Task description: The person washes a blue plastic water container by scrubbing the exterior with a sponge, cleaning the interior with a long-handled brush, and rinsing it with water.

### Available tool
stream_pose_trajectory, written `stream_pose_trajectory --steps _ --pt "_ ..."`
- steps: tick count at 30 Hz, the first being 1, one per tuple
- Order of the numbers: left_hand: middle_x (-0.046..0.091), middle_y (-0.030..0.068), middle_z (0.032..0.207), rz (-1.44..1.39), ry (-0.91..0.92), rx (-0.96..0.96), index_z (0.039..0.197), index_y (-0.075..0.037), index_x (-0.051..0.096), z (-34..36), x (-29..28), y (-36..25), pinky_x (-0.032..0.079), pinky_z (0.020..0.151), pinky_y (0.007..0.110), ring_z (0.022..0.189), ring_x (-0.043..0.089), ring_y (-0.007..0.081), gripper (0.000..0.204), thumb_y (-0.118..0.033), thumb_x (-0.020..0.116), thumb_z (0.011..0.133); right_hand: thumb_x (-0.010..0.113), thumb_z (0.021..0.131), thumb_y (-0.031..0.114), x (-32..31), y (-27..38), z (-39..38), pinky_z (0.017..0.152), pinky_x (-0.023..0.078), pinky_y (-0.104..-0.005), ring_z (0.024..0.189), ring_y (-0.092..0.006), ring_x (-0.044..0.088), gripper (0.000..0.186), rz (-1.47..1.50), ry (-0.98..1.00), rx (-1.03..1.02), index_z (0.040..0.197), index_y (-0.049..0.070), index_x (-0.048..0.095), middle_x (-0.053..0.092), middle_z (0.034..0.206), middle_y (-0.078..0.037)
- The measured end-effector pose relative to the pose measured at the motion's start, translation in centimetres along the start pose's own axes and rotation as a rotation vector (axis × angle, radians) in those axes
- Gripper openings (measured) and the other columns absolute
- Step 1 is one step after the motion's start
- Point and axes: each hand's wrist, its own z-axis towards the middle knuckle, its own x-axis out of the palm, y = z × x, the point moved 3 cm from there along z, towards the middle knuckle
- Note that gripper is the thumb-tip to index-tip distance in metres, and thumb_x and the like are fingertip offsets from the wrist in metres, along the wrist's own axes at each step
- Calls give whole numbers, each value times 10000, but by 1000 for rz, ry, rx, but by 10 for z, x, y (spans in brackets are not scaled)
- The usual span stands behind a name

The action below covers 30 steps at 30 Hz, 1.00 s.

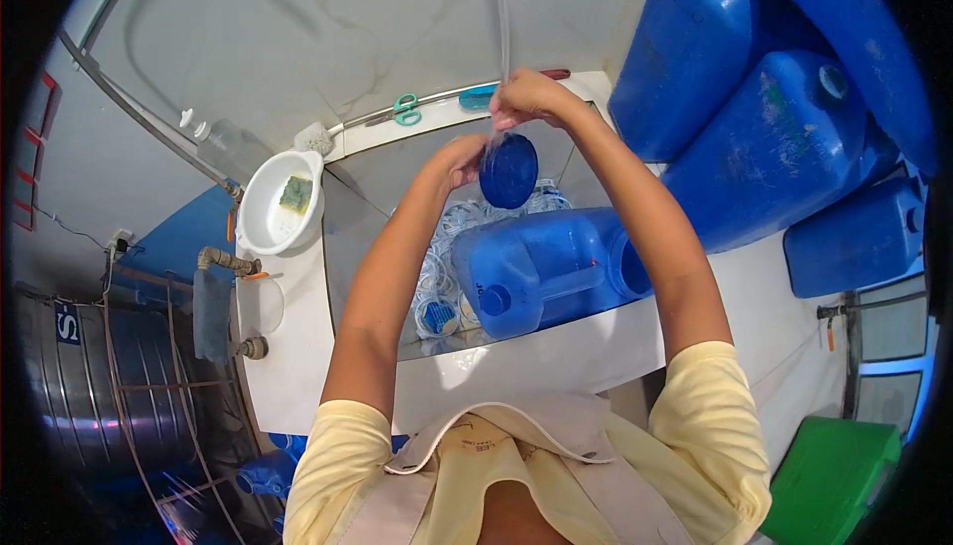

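A round dark blue lid (509, 172) is tilted over the sink, its rim gripped at the left by my left hand (461, 160). Just above it, my right hand (528, 96) is closed around the lower end of a clear hose (502, 19) hanging from above. Water runs from there onto the lid's upper edge; the fingertips are partly hidden. Below the lid, a blue jerrycan (496, 272) lies on its side in the sink, its wide mouth near my right forearm. Several clear and white caps (437, 282) are heaped beside and behind the jerrycan.
A white basin (260, 232) with a green-yellow sponge (296, 194) stands at the left of the counter. Scissors (406, 109) and a blue brush (477, 98) lie along the back edge. Large blue jerrycans (769, 153) crowd the right; a green box (832, 480) is lower right.
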Motion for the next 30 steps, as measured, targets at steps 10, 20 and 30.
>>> stream_pose_trajectory --steps 10,20,30 --pt "638 17 791 295 -180 -3 903 -68 633 -26 16 -32 480 645 287 724 604 117 194 -198 687 768 500 794 45 -7 3 -4 643 546 -281 673 -172 632 150 18 -27 -10 842 -57 600 618 753 -121" --pt "620 151 1015 1226 -644 1126 919 2 633 -56 15 -18 346 952 425 1090 491 294 243 -144 668 727 594 744 133 13 -50 -31 784 445 -402 893 -302 545 247 -1133 -184 -772 980 90 654 586 879 -109" --pt "615 169 822 1365 8 817 998 -1 554 -143 170 78 500 648 410 737 610 326 371 -277 636 765 577 676 24 30 -76 -37 732 422 -385 840 -295 507 386 -1091 -387 -794 1046 109 647 523 852 -115"
